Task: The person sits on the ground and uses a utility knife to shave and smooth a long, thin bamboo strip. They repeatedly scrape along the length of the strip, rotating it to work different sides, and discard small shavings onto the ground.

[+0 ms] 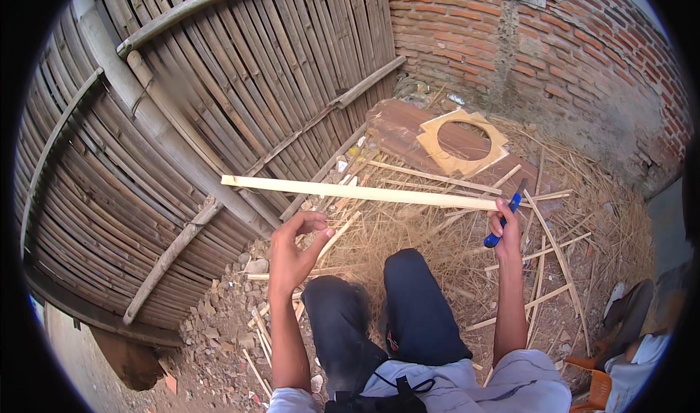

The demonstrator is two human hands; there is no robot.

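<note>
Two hands in the head view — right hand grips a long pale bamboo strip at its right end plus a blue-handled knife; the strip runs left, level, above the knees. Left hand holds nothing, fingers loosely curled, below the strip. Bamboo fence at left — brick wall far right.

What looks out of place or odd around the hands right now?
The right hand grips both the long bamboo strip and a blue knife, while the left hand is off the strip, holding nothing. Offcuts litter the ground.
</note>
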